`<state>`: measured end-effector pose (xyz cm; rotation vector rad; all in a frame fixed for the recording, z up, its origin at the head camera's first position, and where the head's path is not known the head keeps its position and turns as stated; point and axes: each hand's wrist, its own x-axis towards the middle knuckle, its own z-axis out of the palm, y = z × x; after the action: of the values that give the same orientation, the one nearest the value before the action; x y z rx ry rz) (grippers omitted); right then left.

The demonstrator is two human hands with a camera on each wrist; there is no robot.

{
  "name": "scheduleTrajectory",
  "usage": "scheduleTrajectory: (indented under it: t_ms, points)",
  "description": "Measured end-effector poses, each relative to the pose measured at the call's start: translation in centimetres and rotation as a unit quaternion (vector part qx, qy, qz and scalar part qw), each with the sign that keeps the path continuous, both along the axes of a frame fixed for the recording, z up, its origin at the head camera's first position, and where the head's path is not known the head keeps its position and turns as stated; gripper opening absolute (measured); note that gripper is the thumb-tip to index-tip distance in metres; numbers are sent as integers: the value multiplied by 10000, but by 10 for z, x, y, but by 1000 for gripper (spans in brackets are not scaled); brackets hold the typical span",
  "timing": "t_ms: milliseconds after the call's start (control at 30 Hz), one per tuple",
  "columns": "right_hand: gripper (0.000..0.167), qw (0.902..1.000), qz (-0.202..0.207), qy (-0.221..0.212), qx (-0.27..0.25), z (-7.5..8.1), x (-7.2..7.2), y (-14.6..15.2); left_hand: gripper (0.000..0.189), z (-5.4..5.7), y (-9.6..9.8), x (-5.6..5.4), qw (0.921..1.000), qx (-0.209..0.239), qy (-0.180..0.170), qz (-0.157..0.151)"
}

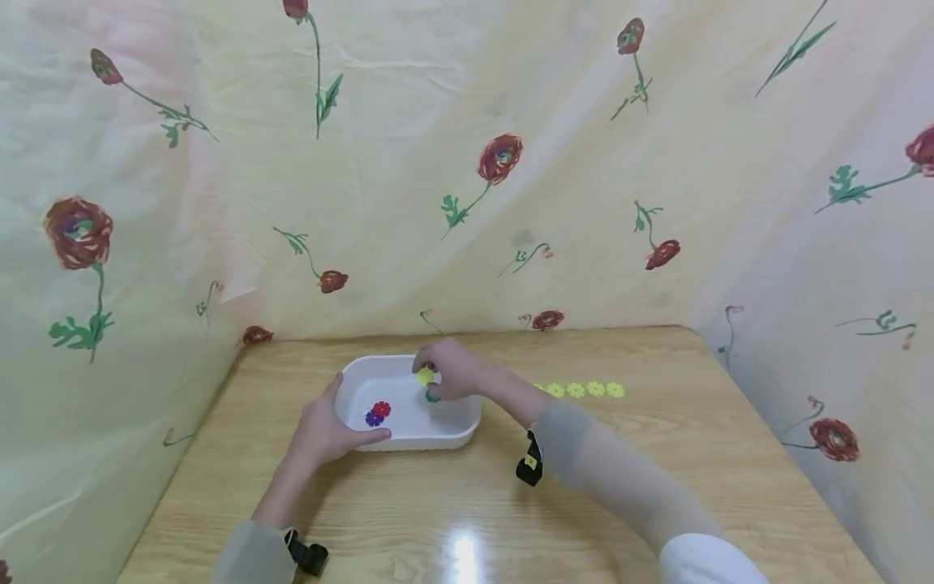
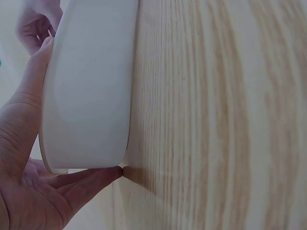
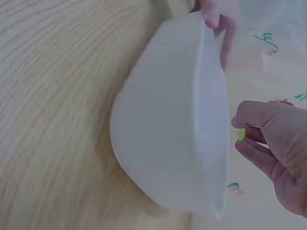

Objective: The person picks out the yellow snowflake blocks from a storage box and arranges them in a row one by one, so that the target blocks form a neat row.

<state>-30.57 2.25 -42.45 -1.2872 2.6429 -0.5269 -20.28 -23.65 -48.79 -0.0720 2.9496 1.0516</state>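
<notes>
My left hand grips the left end of a white tub, thumb along the near rim and fingers round the outer side. Over the tub's right part, my right hand pinches a yellow flower-shaped piece between thumb and fingers; the right wrist view shows this yellow piece just above the rim. Inside the tub lie a red flower piece and a purple one, touching. A green piece sits below my right hand, partly hidden by it.
A row of several yellow flower pieces lies on the wooden table right of the tub, its left end partly hidden by my right forearm. A flower-printed cloth hangs behind the table and along both sides.
</notes>
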Motion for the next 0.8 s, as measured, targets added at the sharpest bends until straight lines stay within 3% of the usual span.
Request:
scheduleTrajectory:
  t_ms: [200,400,800]
  points:
    - [31,9987,-225,106,-444,14,-1,19,134,0,0,2,10000,24,-20,33]
    - [32,9963,-495,186,-677,15,-8,46,135,-1,-1,2,10000,8,10,51]
    - [33,9935,-750,515,-687,24,-15,89,137,-4,-1,0,9999,16,116,-4]
